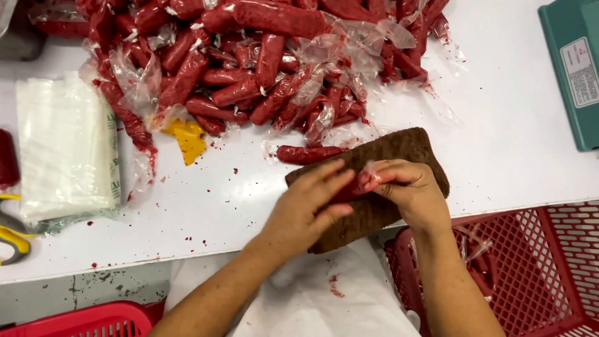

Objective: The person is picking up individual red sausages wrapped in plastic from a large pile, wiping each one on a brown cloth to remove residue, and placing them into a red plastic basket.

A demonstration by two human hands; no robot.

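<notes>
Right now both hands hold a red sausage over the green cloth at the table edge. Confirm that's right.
Not quite: the cloth is brown, not green. The head view shows the left hand and the right hand holding the red sausage over it at the white table edge.

A white worktable (pixel 511 125), flecked with red specks, fills the scene under even, bright light. A teal machine (pixel 574 68) sits at its far right corner. Below the table edge, grey stained floor (pixel 93 290) shows, with red plastic baskets (pixel 536 262) on either side.
</notes>
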